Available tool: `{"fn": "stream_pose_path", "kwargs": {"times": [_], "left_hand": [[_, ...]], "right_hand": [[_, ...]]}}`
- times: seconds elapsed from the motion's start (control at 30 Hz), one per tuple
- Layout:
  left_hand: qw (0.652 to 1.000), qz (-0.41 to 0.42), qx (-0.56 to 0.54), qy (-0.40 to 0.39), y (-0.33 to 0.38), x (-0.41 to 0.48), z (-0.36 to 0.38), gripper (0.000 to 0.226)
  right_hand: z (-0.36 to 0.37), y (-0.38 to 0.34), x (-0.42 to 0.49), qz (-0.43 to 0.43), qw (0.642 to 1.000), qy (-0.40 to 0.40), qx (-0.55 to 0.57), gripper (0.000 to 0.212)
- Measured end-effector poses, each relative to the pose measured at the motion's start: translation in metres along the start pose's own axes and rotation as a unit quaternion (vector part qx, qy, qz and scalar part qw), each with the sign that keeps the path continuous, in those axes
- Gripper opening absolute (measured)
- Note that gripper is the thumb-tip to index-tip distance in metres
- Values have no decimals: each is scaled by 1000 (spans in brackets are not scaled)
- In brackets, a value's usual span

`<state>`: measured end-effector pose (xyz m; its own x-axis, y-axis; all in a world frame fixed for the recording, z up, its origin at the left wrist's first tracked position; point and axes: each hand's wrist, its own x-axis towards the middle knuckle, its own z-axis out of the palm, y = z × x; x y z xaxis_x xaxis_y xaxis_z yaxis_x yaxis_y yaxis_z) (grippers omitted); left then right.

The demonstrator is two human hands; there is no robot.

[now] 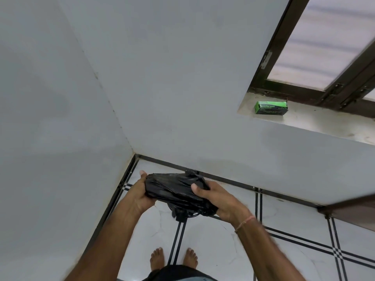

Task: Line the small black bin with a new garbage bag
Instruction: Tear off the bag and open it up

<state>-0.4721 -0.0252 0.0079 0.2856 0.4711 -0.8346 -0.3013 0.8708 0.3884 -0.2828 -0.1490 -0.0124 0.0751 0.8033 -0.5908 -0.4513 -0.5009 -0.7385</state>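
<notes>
Floor: pale marble-look tiles crossed by double black inlay lines, meeting the grey walls at a dark border strip.
On the floor: two bare feet, one either side of an inlay line (toes pointing toward the corner).
Window ledge: a pale stone sill set into the wall, below a dark wooden frame.
On the ledge: a green box of garbage bags, lying on its long side near the left end.

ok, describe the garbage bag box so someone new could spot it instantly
Find the dark-framed window at upper right; below it runs a pale stone sill. The garbage bag box lies on that sill near its left end, a small green carton with a black band, the only object there.
</notes>
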Motion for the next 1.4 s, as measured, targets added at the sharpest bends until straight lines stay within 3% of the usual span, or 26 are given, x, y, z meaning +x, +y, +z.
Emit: {"fn": "stream_pose_path", "kwargs": {"times": [0.13, 0.2, 0.27, 0.33, 0.4, 0.5, 0.6, 0.67, 0.83, 1.07, 1.2, 1.4], "left_hand": [[999, -3, -24, -27, 6, 7, -18, 47], [995, 20, 76, -68, 5, 13, -33, 56], [971, 18, 211, -111, 4, 10, -42, 51], [955, -8, 267, -129, 9, 6, -45, 48], [964, -15, 234, -126, 16, 6, -46, 45], [993, 37, 62, -88, 36, 11, -51, 51], [992, 68, -92, -49, 53, 27, -64, 39], [990, 56, -130, -22, 60, 35, -69, 38], [992, 63, -85, -65, 64, 51, -73, 51], [993, 90, 12, -81, 71, 59, -85, 32], [986, 139, -19, -88, 77, 67, -89, 22], [979, 125, 28, -160, 93, 67, -90, 26]], "right_hand": [[-3, -5, 12, -25, 978, 23, 206, 50], [-6, -8, 21, -73, 954, 49, 286, 44], [-7, -11, 27, -105, 942, 82, 309, 34], [-6, -13, 31, -106, 933, 124, 320, 30], [-2, -13, 36, -91, 927, 161, 327, 31], [-2, -7, 47, -48, 913, 203, 350, 34], [-4, 3, 51, -13, 896, 227, 382, 47], [-2, 10, 51, -18, 887, 229, 401, 56], [13, 18, 44, -79, 897, 219, 376, 26], [42, 2, 33, -141, 917, 205, 312, 21], [52, -2, 37, -123, 938, 199, 255, 75], [39, 1, 54, -69, 937, 241, 243, 83]]}}
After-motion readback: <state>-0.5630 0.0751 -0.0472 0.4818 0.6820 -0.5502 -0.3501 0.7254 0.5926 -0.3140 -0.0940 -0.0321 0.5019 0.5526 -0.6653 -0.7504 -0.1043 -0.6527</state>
